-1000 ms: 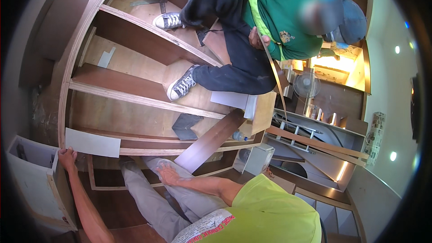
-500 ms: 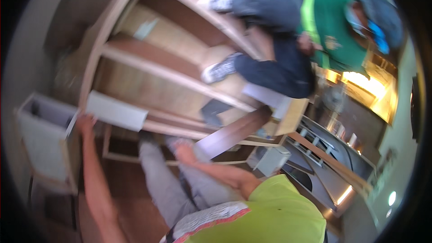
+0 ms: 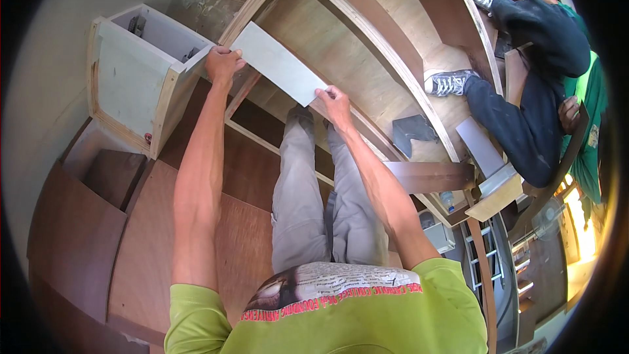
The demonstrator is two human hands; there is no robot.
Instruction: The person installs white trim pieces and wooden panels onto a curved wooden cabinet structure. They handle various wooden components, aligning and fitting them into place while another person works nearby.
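A thin white rectangular panel (image 3: 278,65) lies slantwise in front of me, over the edge of a wooden frame. At its far-right end my right hand (image 3: 335,101) is closed, pinching the corner between thumb and fingers. My left hand (image 3: 224,63) is closed at the other end of the panel, fingertips on its edge and close to the corner of a white open box (image 3: 128,69). The box has wooden edging and dark pieces inside it.
A large wooden frame with brown dividers (image 3: 373,23) stretches across the far side. On the right, a co-worker in dark trousers (image 3: 524,98) has sneakers inside it. Brown boards (image 3: 173,242) lie at my left. A dark grey piece (image 3: 414,132) rests in the frame.
My right hand has moved from beside my leg to the panel's right end. The view has turned and shifted, so the co-worker now appears farther right.
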